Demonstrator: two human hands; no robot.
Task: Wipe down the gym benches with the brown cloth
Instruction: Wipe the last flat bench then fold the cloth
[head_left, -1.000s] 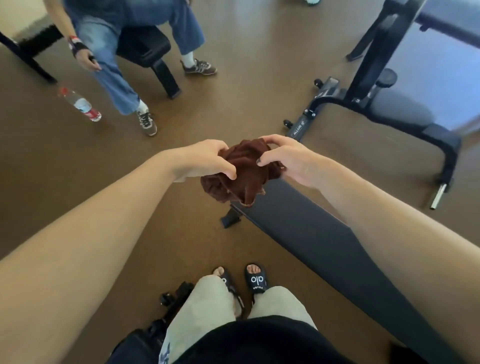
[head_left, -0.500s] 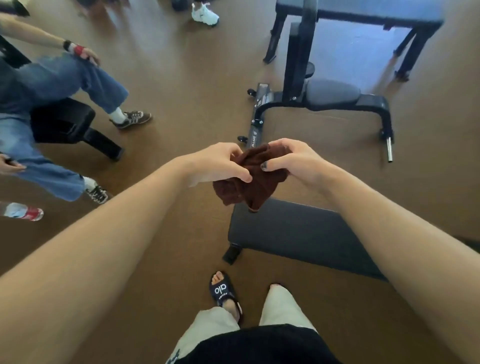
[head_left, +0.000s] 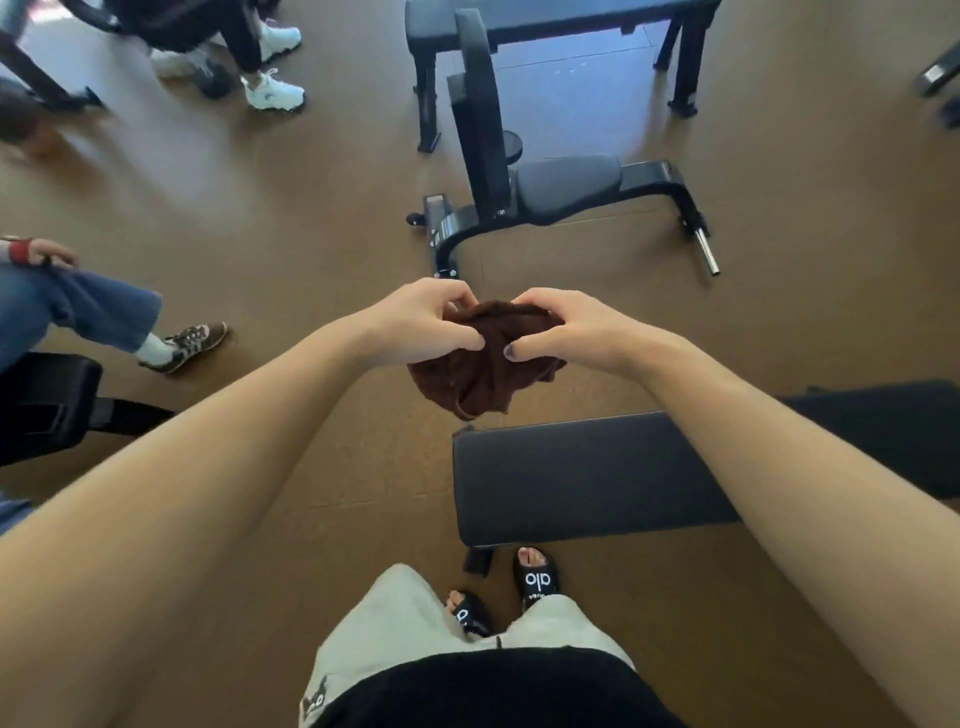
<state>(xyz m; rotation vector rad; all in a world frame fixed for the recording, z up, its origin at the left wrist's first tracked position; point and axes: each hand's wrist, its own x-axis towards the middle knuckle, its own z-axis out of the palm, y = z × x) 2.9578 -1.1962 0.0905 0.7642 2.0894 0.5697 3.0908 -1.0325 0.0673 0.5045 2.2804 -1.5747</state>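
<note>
both hands still bunching the brown cloth (head_left: 483, 371) in air past the near bench (head_left: 587, 478) end, left hand (head_left: 421, 325) and right hand (head_left: 566, 332) pinching it, bench now squarer to view, adjustable bench (head_left: 566, 184) beyond, seated person's shoe (head_left: 192, 340) at left

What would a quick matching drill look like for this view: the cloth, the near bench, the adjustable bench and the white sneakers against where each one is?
Things:
1. brown cloth
2. flat bench
3. adjustable bench
4. white sneakers

Places:
A. top left of the view, on the floor
B. bunched between the left hand and right hand, in the air
C. just ahead of the sandalled feet, below the hands
D. beyond the hands, backrest raised

Pairs: 1-B, 2-C, 3-D, 4-A
</note>
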